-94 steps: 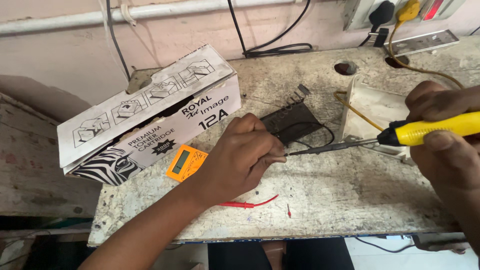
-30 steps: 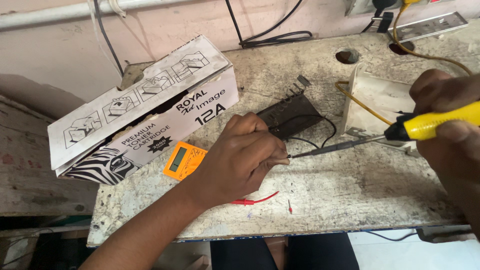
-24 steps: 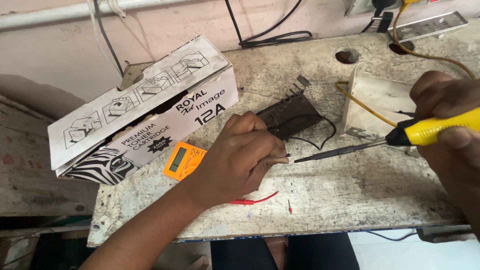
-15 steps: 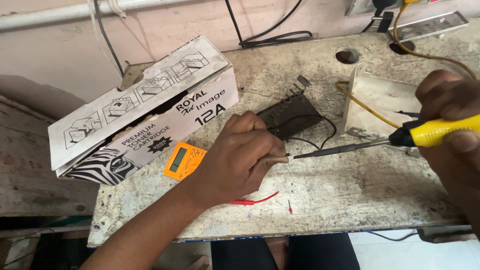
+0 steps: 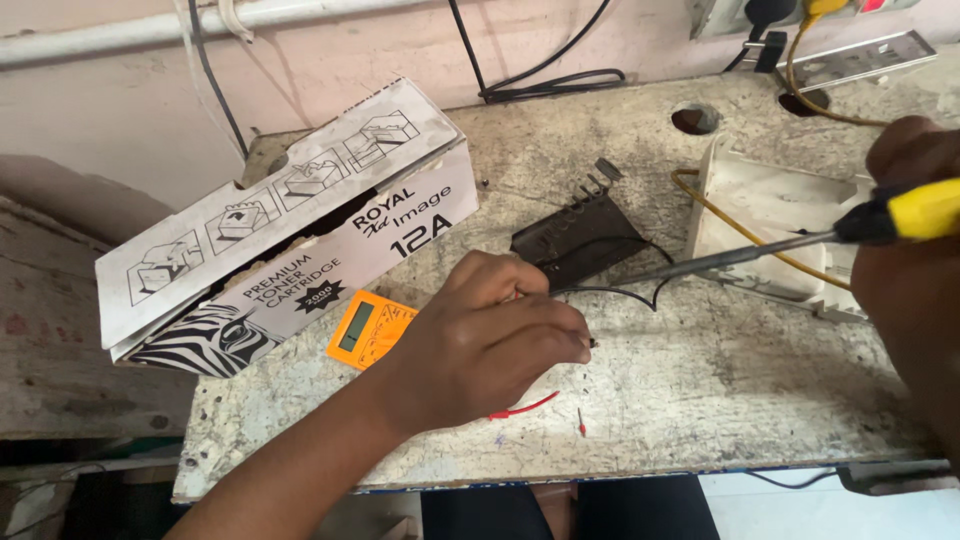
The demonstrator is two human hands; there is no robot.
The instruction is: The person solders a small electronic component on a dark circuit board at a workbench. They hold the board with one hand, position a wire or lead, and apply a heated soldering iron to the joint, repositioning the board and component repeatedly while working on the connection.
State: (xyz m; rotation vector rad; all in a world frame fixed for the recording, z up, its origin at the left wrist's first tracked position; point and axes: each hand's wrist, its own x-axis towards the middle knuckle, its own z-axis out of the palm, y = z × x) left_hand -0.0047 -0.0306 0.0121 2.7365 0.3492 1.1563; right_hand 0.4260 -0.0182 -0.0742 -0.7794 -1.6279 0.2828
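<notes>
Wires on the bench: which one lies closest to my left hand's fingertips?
The thin black wire, curling from the fingertips of the left hand. The yellow wire lies farther right, by the white casing.

Long white carton (lying open), orange multimeter.

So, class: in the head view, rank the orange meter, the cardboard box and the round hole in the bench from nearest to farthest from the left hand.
1. Orange meter, just left of the left hand.
2. Cardboard box, upper left.
3. Round hole, far upper right.
</notes>
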